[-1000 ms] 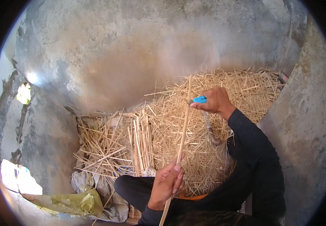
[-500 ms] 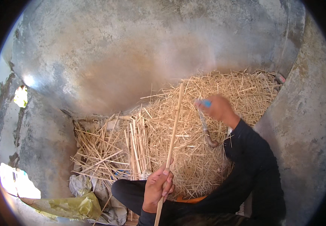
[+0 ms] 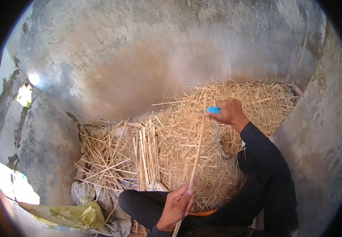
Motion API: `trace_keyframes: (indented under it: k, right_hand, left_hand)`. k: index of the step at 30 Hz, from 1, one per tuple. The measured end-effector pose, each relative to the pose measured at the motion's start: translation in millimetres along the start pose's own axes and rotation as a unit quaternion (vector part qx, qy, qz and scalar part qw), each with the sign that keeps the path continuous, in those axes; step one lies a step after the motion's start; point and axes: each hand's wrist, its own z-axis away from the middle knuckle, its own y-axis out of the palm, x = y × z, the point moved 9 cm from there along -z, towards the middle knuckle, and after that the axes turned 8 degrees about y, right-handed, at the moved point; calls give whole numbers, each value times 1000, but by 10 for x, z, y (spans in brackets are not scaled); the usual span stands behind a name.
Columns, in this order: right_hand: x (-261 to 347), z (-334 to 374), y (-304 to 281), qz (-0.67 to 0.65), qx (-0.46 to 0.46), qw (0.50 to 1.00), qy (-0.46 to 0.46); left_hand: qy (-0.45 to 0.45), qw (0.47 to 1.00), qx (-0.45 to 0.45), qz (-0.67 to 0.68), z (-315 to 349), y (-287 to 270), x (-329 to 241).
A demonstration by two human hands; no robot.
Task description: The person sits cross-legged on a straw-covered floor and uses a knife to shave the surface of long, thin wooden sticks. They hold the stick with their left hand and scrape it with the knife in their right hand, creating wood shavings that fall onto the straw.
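My left hand (image 3: 177, 205) is closed round the lower part of a long, thin pale wooden stick (image 3: 198, 152). The stick rises away from me, leaning slightly right, over the heap of straw-like shavings. Near its far end, my right hand (image 3: 231, 112) grips a small blue-handled tool (image 3: 214, 110). A dark tip of this tool meets or nearly meets the stick; its blade is too small to make out. On the shavings below my right hand lies a knife (image 3: 222, 147) with a curved brown handle.
Shavings (image 3: 254, 96) spread up to the grey wall (image 3: 139, 51). Left of them are a bundle of sticks (image 3: 147, 152) and a tangle of loose sticks (image 3: 107, 156). A white perforated shoe (image 3: 158, 186) sits by my knee, and a yellowish plastic sheet (image 3: 86, 215) lies lower left.
The stick's far end has swung right, and my left hand has shifted right with it. The blue-handled tool in my right hand is now at the stick, where a gap showed before.
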Motion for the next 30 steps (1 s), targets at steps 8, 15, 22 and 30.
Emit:
trace_keyframes:
  k: [8, 15, 22, 30]
  right_hand:
    - [-1725, 152, -324, -112, -50, 916, 381]
    - [773, 587, -213, -154, 93, 983, -42]
    - [407, 445, -66, -114, 48, 991, 39]
    - [996, 697, -54, -83, 100, 989, -69]
  left_hand:
    - [-25, 995, -41, 89, 69, -237, 136]
    - [41, 994, -33, 95, -375, -125, -148]
    - [43, 998, -18, 51, -227, 5, -143]
    - [49, 983, -52, -171, -74, -112, -264]
